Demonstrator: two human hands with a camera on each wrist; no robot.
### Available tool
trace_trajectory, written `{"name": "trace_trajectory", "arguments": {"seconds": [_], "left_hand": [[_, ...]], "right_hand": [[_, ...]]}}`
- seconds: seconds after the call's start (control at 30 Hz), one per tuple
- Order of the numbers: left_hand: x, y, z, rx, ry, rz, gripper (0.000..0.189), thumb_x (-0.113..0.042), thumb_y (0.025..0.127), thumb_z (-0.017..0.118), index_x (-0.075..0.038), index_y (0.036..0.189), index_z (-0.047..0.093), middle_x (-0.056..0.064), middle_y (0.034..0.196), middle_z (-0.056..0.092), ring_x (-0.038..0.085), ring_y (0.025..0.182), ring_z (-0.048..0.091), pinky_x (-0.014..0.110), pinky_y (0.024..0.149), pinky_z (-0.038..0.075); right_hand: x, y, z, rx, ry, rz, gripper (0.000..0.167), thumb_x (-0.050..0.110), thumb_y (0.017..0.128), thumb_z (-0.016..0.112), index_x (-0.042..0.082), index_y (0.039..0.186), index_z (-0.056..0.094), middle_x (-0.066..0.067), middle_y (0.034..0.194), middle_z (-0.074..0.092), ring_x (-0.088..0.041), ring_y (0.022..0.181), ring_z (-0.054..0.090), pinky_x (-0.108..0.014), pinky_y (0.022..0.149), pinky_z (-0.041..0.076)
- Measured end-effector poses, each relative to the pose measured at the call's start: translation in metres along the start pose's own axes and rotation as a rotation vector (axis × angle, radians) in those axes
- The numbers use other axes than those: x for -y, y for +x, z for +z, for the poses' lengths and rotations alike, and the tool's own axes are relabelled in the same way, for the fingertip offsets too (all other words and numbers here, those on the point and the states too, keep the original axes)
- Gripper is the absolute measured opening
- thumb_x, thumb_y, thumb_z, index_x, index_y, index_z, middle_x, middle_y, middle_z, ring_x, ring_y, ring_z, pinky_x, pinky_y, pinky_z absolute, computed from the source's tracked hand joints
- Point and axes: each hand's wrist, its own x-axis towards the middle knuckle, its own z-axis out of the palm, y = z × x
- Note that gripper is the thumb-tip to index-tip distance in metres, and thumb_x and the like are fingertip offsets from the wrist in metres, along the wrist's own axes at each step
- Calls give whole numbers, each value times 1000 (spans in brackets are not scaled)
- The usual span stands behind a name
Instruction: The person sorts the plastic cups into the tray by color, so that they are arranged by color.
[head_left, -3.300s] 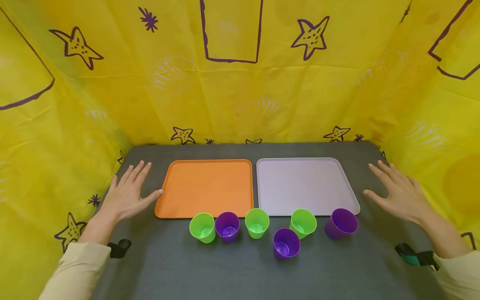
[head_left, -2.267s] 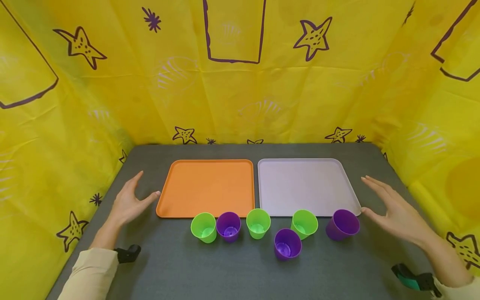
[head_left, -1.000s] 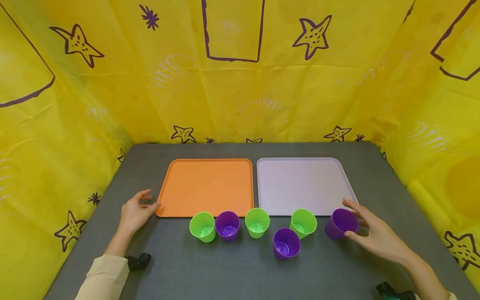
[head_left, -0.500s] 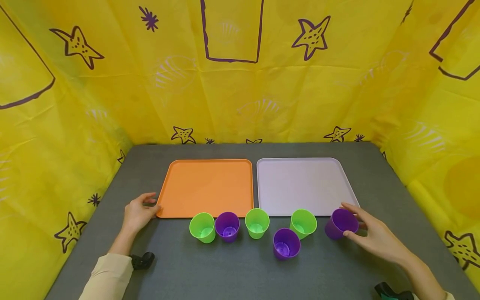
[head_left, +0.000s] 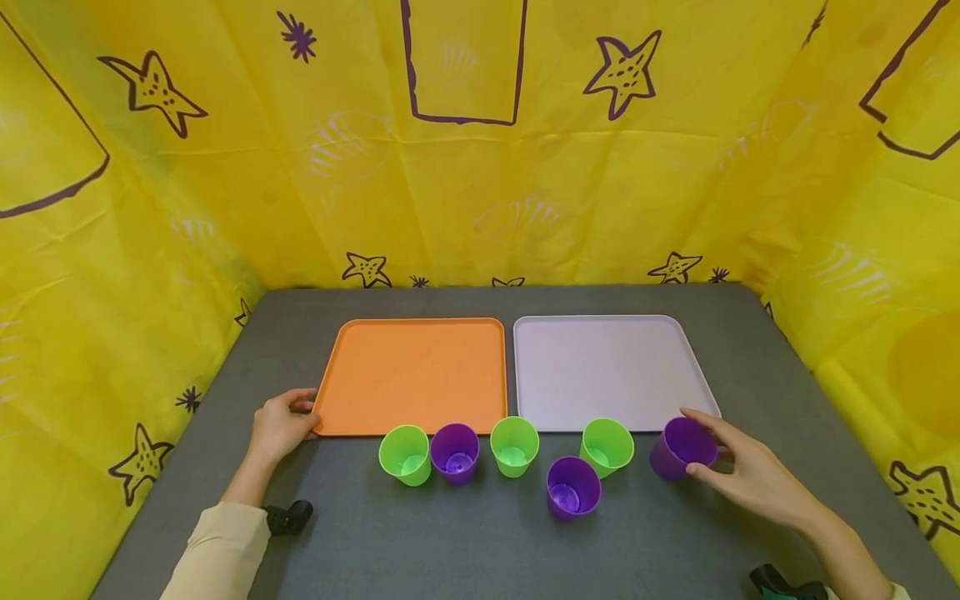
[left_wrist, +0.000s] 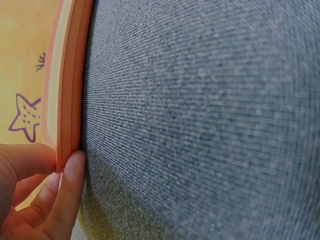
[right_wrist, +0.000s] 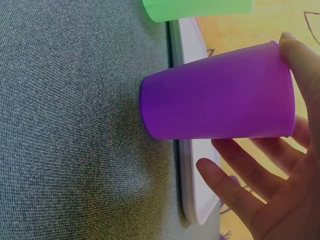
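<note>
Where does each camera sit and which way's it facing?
Head: worn there, facing forward and down over the gray table; left grip, right grip, forearms show.
Left wrist: worn there, facing the orange tray; left grip shows.
Right wrist: worn there, facing a purple cup; right grip shows.
Head and right wrist share that purple cup.

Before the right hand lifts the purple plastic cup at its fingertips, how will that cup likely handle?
The purple plastic cup is probably light for its size, since its rim looks thin. It is likely fairly stiff: its smooth wall shows no dent by the right hand. Pushed high, it might tip, as it narrows toward its base.
</note>
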Motion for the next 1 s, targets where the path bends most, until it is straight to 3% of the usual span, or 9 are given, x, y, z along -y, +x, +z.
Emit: {"name": "trace_trajectory", "arguments": {"seconds": [0.37, 0.57, 1.0], "left_hand": [[1, 1, 1, 15, -47, -6, 45, 3, 77, 58, 10, 121, 53, 29, 102, 61, 18, 66, 66, 26, 53, 57], [4, 1, 1, 14, -51, 0, 45, 2, 77, 57, 9, 121, 53, 29, 102, 61, 18, 67, 66, 27, 53, 57], [8, 2, 2, 16, -79, 4, 44, 2, 78, 56, 10, 122, 52, 30, 103, 59, 18, 70, 66, 28, 54, 57]], "right_hand": [[2, 3, 0, -12, 20, -30, 68, 11, 70, 79, 6, 131, 49, -13, 117, 58, -7, 86, 62, -13, 68, 53], [5, 9, -6, -19, 37, -50, 67, 10, 68, 80, 5, 128, 50, -12, 110, 61, -5, 82, 61, -9, 67, 51], [12, 38, -27, -45, 8, -100, 66, 6, 66, 81, 2, 125, 51, -11, 103, 61, -5, 74, 60, -11, 62, 52]]}}
